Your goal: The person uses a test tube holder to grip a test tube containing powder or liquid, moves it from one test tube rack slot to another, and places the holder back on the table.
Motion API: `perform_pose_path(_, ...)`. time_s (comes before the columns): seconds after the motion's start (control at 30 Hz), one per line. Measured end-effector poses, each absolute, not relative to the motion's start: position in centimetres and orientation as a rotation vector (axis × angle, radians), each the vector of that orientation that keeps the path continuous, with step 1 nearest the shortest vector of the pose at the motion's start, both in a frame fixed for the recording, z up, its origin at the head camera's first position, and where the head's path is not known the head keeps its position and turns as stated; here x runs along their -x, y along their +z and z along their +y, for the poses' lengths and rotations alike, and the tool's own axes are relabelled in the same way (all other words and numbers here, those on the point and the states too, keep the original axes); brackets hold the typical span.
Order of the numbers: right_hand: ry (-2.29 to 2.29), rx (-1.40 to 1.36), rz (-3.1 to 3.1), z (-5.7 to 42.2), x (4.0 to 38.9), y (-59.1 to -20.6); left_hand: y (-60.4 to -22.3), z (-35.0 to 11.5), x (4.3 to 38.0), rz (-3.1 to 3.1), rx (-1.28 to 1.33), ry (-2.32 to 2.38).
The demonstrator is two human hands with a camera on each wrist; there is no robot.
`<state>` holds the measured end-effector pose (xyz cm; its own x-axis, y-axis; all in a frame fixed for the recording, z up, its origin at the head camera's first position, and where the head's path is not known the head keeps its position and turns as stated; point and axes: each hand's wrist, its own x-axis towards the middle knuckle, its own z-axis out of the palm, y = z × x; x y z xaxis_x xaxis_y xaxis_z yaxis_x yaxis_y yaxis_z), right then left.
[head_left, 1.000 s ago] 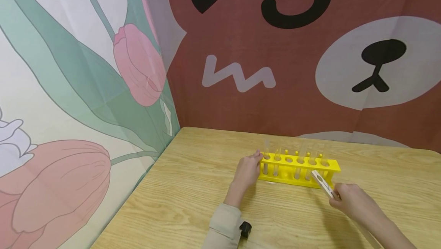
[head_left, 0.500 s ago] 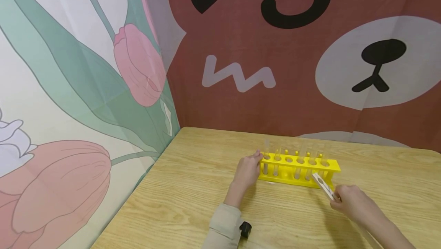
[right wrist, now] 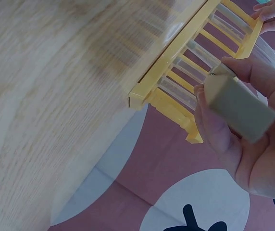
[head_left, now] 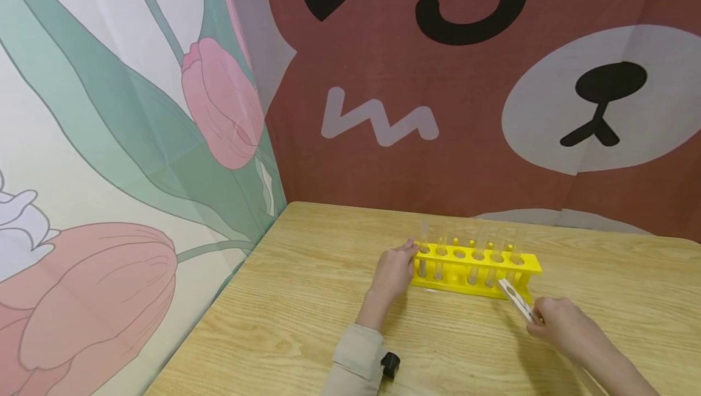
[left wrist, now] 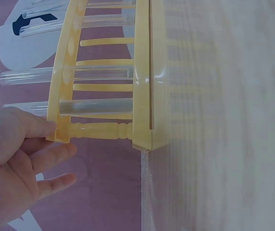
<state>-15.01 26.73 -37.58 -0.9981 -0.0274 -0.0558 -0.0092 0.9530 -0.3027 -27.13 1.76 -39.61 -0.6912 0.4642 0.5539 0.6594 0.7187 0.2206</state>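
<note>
A yellow test tube rack (head_left: 531,263) stands on the table with several clear test tubes (head_left: 473,274) upright in it; its third hole from the left holds no tube. My left hand (head_left: 393,271) pinches the left end of the rack's top bar between thumb and index finger, the other fingers loosely spread in the left wrist view. In my right hand (head_left: 564,326) is a wooden test tube holder (head_left: 521,306), gripped near its rear. Its tip lies low in front of the rack's right part, overlapping the base in the head view. The right wrist view shows the holder's blunt rear end (right wrist: 243,110).
The wood-grain table (head_left: 306,298) runs up to a printed cloth backdrop (head_left: 465,171) close behind the rack. Another printed cloth (head_left: 137,140) borders the table's left side. A small black piece (head_left: 390,364) sits beside the left sleeve.
My right hand and the test tube holder have shifted slightly down and to the right, the tip dropping lower in front of the rack. Left hand, rack and tubes stay put.
</note>
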Motion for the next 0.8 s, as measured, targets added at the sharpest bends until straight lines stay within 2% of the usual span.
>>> perform_pose_path(0.8,-0.452,0.065,3.062,27.35,14.88,-38.25,-39.77,1.87,27.36,-2.448,0.858,-0.540)
